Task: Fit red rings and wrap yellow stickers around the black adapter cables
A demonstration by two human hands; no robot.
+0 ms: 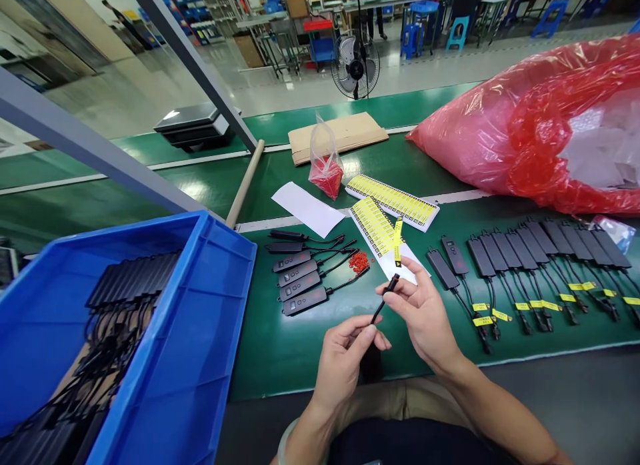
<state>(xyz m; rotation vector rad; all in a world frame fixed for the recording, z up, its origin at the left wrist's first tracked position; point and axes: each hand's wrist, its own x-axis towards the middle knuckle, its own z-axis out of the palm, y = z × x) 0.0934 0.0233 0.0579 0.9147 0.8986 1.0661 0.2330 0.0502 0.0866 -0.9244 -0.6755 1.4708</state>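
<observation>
My left hand (345, 358) is closed, pinching a thin black cable (379, 310) between thumb and fingers. My right hand (423, 311) grips the cable's black connector end (393, 284) with its thumb and fingertips. A yellow label (398, 241) stands up from my right fingertips, apparently stuck to one of them. Whatever hangs at the cable's other end is mostly hidden beneath my left hand. Just beyond, printed yellow label sheets (377, 225) lie on the green table (270, 345), near a small heap of red pieces (359, 261).
Several black controller boxes with cables (305, 300) lie left of my hands. A row of yellow-tagged ones (520, 250) lies right. A blue bin (200, 318) holds more. Behind are a bag of red pieces (326, 175), cardboard (350, 131) and a large red plastic bag (480, 131).
</observation>
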